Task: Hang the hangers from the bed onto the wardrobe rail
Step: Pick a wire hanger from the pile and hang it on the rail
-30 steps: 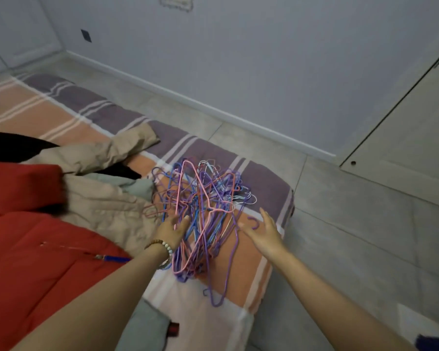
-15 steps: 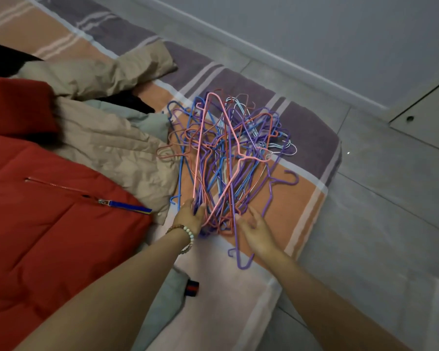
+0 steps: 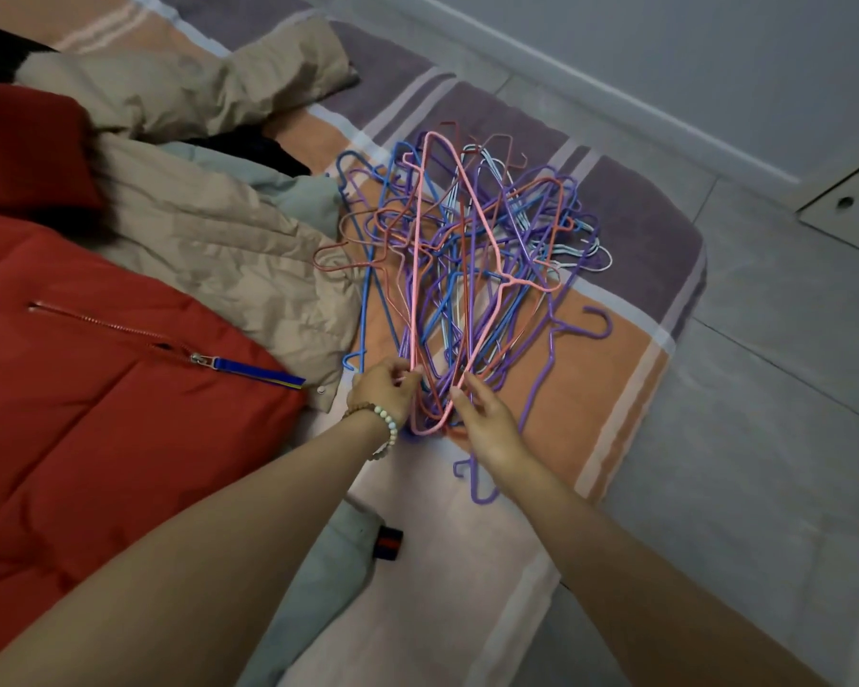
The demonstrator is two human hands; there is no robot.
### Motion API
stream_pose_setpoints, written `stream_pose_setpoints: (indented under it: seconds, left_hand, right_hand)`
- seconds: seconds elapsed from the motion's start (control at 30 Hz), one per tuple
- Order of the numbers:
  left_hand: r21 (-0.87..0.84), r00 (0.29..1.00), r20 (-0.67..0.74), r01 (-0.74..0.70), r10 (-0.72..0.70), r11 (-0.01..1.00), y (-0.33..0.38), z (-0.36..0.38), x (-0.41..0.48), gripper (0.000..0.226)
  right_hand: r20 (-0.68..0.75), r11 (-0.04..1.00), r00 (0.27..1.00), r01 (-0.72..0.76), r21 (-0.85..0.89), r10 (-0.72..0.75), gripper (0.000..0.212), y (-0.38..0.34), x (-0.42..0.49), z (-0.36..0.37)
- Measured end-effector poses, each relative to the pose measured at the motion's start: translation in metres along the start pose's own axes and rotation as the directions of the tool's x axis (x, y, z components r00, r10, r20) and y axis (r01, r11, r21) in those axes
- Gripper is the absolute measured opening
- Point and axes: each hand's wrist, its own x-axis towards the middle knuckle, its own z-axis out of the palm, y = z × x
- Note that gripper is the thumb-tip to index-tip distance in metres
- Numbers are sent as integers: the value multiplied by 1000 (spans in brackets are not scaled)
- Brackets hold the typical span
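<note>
Pink wire: a pink hanger [image 3: 450, 270] lies on top of the pile, its near end caught between both hands.
Left hand [image 3: 385, 389]: curled, fingertips pinching the near ends of the wires at the pile's left side; beads [image 3: 387, 422] circle the wrist.
Right hand [image 3: 487, 421]: fingers [image 3: 462, 396] stretched forward and touching the pink wire from the right; whether they actually grip it I cannot tell.
Hangers [image 3: 472, 240]: a tangled heap of pink, red, blue, purple and white wire, lying on the bed just ahead of the hands, near its corner.
Stray hooks: one purple hook [image 3: 598, 322] pokes out to the right of the heap; another purple one [image 3: 477, 488] shows under the right wrist.
Bed [image 3: 611, 384]: covered by a blanket striped in orange, purple and pale pink, with the heap resting on the orange and purple bands.
Beige jacket [image 3: 209, 225]: crumpled just left of the heap, with a few hooks touching its edge.
Red coat [image 3: 85, 389]: spread over the left of the bed, with a zip and a blue pull tab [image 3: 259, 373] pointing toward the left hand.
Grey cloth [image 3: 313, 577]: partly under the left forearm, a small dark tag [image 3: 387, 542] beside it.
Floor [image 3: 764, 438]: grey tiles to the right of the bed, meeting a pale wall [image 3: 690, 47] at a white skirting board.
</note>
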Motion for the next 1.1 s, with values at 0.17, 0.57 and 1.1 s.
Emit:
stream_pose_setpoints:
  seconds: [0.17,0.57,1.1]
  left_hand:
    - [-168,991,46,-114,123,979,2,2,-14,12]
    - [-221,959,137,-214,247,952,109,-9,-71,31]
    - [-509,357,562,-562,746,652,424,11,-338,58]
  right_hand:
    - [40,969,998,-56,241,48,32,-45,-29,-8]
    - [79,928,978,154,340,-192,13,-134,-94,-72]
    - [-617,679,498,730,-81,-609,19,-308,-356,-330]
